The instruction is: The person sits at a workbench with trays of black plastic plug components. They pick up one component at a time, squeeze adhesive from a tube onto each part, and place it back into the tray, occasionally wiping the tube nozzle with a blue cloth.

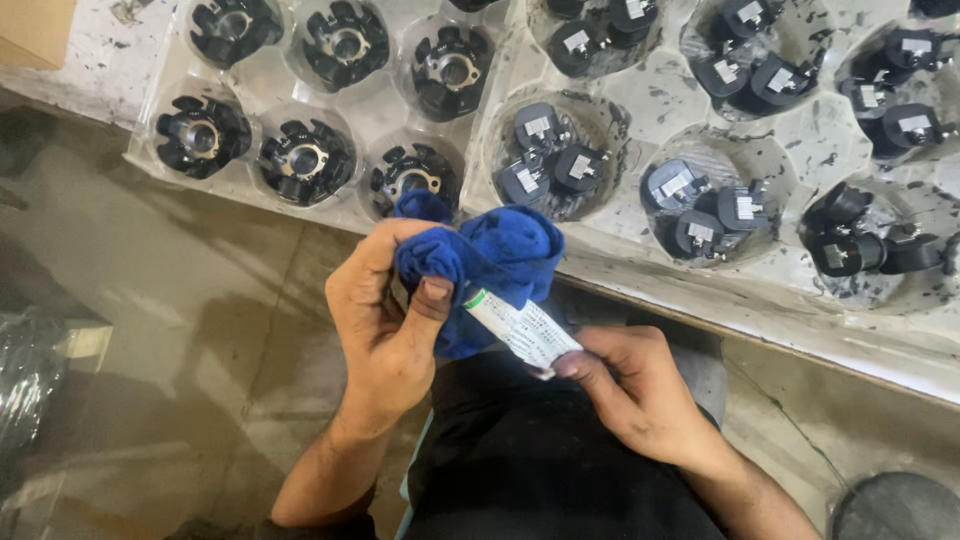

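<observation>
Just below the clear plastic tray [560,235] of black parts, the left hand [385,320] grips a bunched blue cloth [490,265]; the right hand [625,385] pinches a small white tube [525,330], nozzle pressed into the cloth.

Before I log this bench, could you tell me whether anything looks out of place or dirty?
The right tray is smeared with dark smudges, and its black parts lie jumbled. The left tray holds one per pocket. The left hand grips a blue cloth; the right hand holds a tube.
</observation>
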Tool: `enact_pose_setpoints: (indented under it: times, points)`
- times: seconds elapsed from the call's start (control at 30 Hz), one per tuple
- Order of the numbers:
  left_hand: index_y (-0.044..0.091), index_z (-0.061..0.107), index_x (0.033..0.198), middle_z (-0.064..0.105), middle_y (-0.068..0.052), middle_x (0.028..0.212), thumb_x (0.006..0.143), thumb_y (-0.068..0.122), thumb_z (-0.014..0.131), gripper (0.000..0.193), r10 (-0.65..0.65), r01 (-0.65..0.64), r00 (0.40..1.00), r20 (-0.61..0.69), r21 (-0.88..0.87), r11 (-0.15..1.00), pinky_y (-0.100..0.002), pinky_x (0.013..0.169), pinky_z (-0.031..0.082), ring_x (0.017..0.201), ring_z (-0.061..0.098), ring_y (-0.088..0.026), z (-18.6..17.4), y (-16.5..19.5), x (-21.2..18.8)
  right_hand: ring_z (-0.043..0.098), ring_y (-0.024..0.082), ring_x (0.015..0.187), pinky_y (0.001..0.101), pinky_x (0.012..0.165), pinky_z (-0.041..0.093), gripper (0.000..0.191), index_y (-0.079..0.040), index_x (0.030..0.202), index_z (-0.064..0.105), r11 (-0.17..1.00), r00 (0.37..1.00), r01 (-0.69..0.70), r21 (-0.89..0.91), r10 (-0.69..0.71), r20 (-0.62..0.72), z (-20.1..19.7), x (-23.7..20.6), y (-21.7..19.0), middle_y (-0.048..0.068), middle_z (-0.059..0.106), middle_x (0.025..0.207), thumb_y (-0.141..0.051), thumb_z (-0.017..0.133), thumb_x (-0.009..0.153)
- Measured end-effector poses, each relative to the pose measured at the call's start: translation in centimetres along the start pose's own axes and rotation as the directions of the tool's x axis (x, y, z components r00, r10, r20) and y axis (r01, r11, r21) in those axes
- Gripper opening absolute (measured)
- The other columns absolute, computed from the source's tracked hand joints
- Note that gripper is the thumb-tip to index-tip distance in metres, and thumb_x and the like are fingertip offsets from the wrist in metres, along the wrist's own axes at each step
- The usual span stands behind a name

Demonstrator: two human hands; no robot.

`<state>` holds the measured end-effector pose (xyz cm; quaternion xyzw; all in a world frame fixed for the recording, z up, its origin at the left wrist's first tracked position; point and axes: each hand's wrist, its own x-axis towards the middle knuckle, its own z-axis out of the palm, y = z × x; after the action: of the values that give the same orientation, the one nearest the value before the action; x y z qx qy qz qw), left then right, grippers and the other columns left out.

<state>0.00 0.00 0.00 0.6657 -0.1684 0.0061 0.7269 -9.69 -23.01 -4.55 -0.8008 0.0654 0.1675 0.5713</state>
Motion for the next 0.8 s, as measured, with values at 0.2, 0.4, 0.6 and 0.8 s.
enact_pose_setpoints:
  times: [0.2, 0.4, 0.6, 0.8]
  points:
    - [-0.002, 0.065, 0.115, 0.061, 0.001, 0.097, 0.110, 0.023, 0.069, 0.025, 0.071, -0.078, 0.996, 0.055, 0.135, 0.988, -0.018, 0.083, 0.045, 0.088, 0.053, -0.006, 0.5, 0.5, 0.1, 0.073, 0.010, 0.076, 0.0246, 0.071, 0.058, 0.005, -0.001, 0.087, 0.077, 0.961, 0.966, 0.223, 0.164, -0.241, 0.094, 0.1, 0.5, -2.4, 0.004, 0.080, 0.080, -0.004, 0.074, 0.088]
    - [0.000, 0.067, 0.114, 0.062, -0.001, 0.097, 0.109, 0.026, 0.070, 0.026, 0.079, -0.089, 0.995, 0.060, 0.196, 0.976, -0.020, 0.083, 0.046, 0.089, 0.054, -0.007, 0.4, 0.4, -0.1, 0.070, 0.012, 0.070, 0.0277, 0.066, 0.056, 0.007, 0.000, 0.085, 0.078, 0.968, 0.983, 0.117, 0.221, -0.144, 0.110, 1.0, 0.8, -2.1, 0.007, 0.079, 0.075, -0.003, 0.072, 0.088]
    - [0.002, 0.068, 0.117, 0.059, 0.001, 0.100, 0.105, 0.030, 0.070, 0.031, -0.033, 0.032, 0.999, 0.013, 0.097, 0.995, -0.022, 0.081, 0.045, 0.089, 0.052, -0.009, 0.5, 0.4, -0.1, 0.075, 0.011, 0.085, 0.0261, 0.079, 0.059, 0.012, 0.001, 0.101, 0.074, 0.911, 0.910, 0.369, 0.184, -0.395, 0.130, 0.9, 0.5, -1.7, 0.005, 0.079, 0.089, -0.005, 0.067, 0.093]
    - [0.004, 0.068, 0.110, 0.067, -0.002, 0.096, 0.108, 0.027, 0.070, 0.024, 0.137, -0.159, 0.987, 0.087, 0.342, 0.926, -0.026, 0.089, 0.043, 0.094, 0.054, -0.013, 0.7, 0.8, -0.2, 0.068, 0.013, 0.077, 0.0276, 0.076, 0.058, 0.016, 0.005, 0.088, 0.075, 0.901, 0.971, 0.188, 0.391, -0.231, 0.064, 2.0, 0.9, -0.5, 0.009, 0.076, 0.079, 0.000, 0.064, 0.098]
